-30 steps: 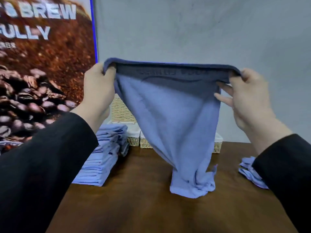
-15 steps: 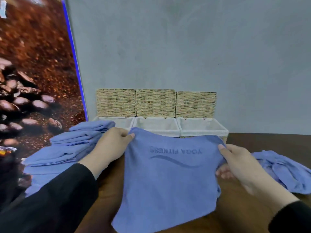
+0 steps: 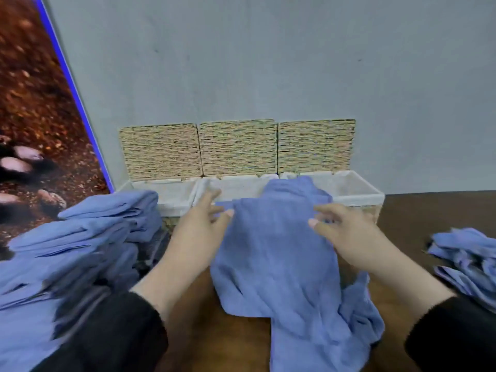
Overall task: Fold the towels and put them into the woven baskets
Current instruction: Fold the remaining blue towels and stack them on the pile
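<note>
Since half a second ago the towel [image 3: 279,253] has lost its flat spread: its far edge now bunches up toward the baskets [image 3: 349,183], and both hands have moved inward from the corners to the upper middle of the cloth. Now it lies crumpled on the tabletop [image 3: 429,210], its top just reaching over the rim of the middle basket, and its lower part trails toward the person. The left hand [image 3: 198,232] has its fingers spread and rather straight at the left edge of the cloth; I judge it pushes or gathers and does not pinch. The right hand [image 3: 346,232] lies on the right side, fingers loosely bent over the fabric; the frame is blurred, so I cannot tell whether they hold a fold. Probably the hands come together to make the first fold, so the towel is not yet folded. On the left stands a folded stack [image 3: 80,237], ready for the baskets; on the right lies a loose pile [image 3: 467,259], well apart, waiting its turn. All three baskets look unfilled.
</note>
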A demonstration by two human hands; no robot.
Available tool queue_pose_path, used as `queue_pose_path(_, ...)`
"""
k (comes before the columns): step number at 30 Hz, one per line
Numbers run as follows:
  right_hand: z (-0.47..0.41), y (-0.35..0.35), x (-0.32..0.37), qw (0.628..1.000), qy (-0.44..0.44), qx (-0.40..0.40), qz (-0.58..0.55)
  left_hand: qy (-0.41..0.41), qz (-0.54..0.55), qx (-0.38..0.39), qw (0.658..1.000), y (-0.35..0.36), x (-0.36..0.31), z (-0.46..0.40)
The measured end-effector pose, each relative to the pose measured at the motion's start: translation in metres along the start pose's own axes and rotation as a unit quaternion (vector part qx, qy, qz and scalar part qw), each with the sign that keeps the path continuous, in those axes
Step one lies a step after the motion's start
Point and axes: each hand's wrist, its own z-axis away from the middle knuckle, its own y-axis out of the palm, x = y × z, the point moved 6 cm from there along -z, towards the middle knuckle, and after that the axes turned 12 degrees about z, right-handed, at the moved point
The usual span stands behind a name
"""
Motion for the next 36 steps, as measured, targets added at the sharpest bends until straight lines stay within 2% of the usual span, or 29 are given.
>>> queue_pose_path(4, 0.035, 0.038, -0.028, 0.992, 0.012, 0.080, 0.092, -0.045, -0.120, 0.060, 0.990, 0.019, 0.068, 0.049)
queue_pose_path(6, 0.041, 0.040, -0.026, 0.980, -0.022, 0.132, 0.145, -0.081, -0.154, 0.108, 0.979, 0.019, 0.080, 0.051)
queue_pose_path(10, 0.053, 0.037, -0.019, 0.958, -0.107, 0.223, 0.141, -0.055, -0.238, 0.203, 0.948, 0.028, 0.089, 0.050)
queue_pose_path(12, 0.059, 0.036, -0.020, 0.947, -0.130, 0.265, 0.124, -0.026, -0.208, 0.174, 0.962, 0.031, 0.086, 0.047)
queue_pose_path(14, 0.058, 0.032, -0.022, 0.947, -0.134, 0.269, 0.110, 0.031, -0.187, 0.131, 0.973, 0.030, 0.082, 0.042)
queue_pose_path(16, 0.053, 0.030, -0.021, 0.955, -0.141, 0.239, 0.102, 0.080, -0.154, 0.062, 0.983, 0.023, 0.075, 0.037)
queue_pose_path(19, 0.046, 0.020, -0.015, 0.987, -0.115, 0.103, 0.032, 0.174, -0.096, -0.135, 0.971, -0.010, 0.046, 0.038)
queue_pose_path(20, 0.044, 0.014, -0.011, 0.994, -0.100, 0.033, -0.005, 0.174, -0.085, -0.184, 0.964, -0.021, 0.039, 0.040)
queue_pose_path(22, 0.042, 0.011, -0.012, 0.995, -0.072, -0.068, -0.032, 0.126, -0.048, -0.209, 0.969, -0.030, 0.044, 0.035)
queue_pose_path(24, 0.037, 0.024, -0.015, 0.996, -0.052, -0.069, 0.001, 0.063, 0.025, -0.163, 0.984, -0.023, 0.057, 0.028)
queue_pose_path(26, 0.033, 0.043, -0.022, 0.997, -0.026, -0.002, 0.071, 0.028, 0.070, -0.093, 0.993, -0.009, 0.065, 0.026)
queue_pose_path(27, 0.033, 0.045, -0.024, 0.996, -0.017, 0.003, 0.087, 0.036, 0.056, -0.068, 0.995, -0.004, 0.064, 0.028)
queue_pose_path(29, 0.034, 0.032, -0.018, 0.996, -0.035, -0.057, 0.052, 0.093, 0.010, -0.012, 0.996, 0.004, 0.054, 0.036)
queue_pose_path(31, 0.041, 0.022, -0.001, 0.989, -0.120, -0.084, 0.013, 0.140, -0.043, 0.131, 0.981, 0.025, 0.052, 0.047)
queue_pose_path(33, 0.051, 0.035, 0.015, 0.978, -0.204, 0.010, 0.032, 0.130, -0.132, 0.293, 0.938, 0.049, 0.061, 0.064)
queue_pose_path(34, 0.053, 0.048, 0.016, 0.970, -0.223, 0.071, 0.068, 0.101, -0.178, 0.335, 0.920, 0.056, 0.070, 0.067)
queue_pose_path(36, 0.055, 0.071, 0.009, 0.953, -0.227, 0.142, 0.142, 0.081, -0.224, 0.351, 0.906, 0.058, 0.078, 0.067)
